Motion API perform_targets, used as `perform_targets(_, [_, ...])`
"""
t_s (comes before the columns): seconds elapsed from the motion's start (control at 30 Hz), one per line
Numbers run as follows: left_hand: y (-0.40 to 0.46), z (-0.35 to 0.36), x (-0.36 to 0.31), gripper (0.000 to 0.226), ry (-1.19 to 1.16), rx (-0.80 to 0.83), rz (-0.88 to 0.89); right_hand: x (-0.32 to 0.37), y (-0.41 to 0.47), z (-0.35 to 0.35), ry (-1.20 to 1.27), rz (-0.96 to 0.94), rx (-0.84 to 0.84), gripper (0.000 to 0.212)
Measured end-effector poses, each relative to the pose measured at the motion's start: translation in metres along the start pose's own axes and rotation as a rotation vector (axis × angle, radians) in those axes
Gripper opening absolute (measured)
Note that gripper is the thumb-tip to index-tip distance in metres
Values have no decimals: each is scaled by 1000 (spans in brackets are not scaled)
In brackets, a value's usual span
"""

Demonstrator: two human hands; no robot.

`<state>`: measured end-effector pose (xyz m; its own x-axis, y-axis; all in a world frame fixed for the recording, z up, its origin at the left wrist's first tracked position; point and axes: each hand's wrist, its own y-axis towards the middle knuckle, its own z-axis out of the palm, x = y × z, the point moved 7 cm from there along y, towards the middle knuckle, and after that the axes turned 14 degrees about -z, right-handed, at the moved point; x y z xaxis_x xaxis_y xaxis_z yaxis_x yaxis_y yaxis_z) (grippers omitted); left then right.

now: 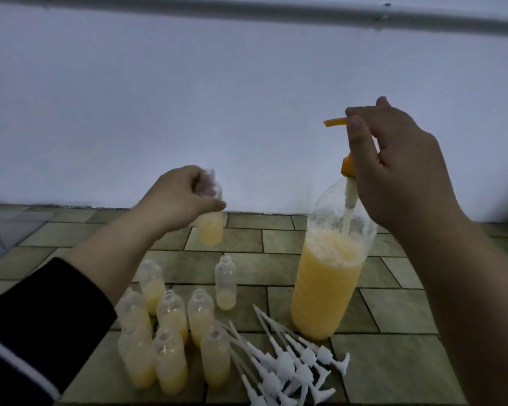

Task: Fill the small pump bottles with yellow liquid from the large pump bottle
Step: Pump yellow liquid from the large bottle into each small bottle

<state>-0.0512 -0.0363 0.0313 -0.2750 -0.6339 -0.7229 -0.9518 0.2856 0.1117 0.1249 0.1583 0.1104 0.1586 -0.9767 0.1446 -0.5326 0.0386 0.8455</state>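
While standing upright on the tiled surface [393, 356] at about four o'clock from picture centre, large pump bottle [329, 276] roughly two-thirds full of yellow liquid [323, 300], froth at the top, orange collar [347, 165] lifted clear of the neck, dip tube [348, 212] partly drawn out and running down into the liquid. Gripped at the orange pump head [335, 123] by right hand [399, 171], fingers curled round the head and stem, spout pointing toward nine o'clock. Held in the air at nine o'clock from the large bottle, well apart from it: one small bottle [211, 227], uncapped, about half full of yellow, pinched near its neck by left hand [179, 197], fingers closed round it; upper part blurred. Below that, at six to seven o'clock, a cluster of open small bottles [170, 341] standing on the tiles, each partly filled with yellow; one lone small bottle [225, 284] set apart at two o'clock from the cluster, filled only near the bottom. At five o'clock from the cluster and just beside the large bottle's base, a loose heap of white pump tops [288, 364] lying flat, tubes fanned toward eleven o'clock. Dark sleeve with a white stripe [27, 347] at eight o'clock. Pale wall [188, 98] behind, grey pipe [247, 10] across at twelve o'clock.
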Motion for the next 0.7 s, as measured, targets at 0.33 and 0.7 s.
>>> perform_targets(0.33, [4,45,59,40,342,276,-175,-1,-4,2,57,35,-80,40])
perform_targets(0.7, [-3,76,90,50,668,425,-267,0,-5,1,85,32,-85,41])
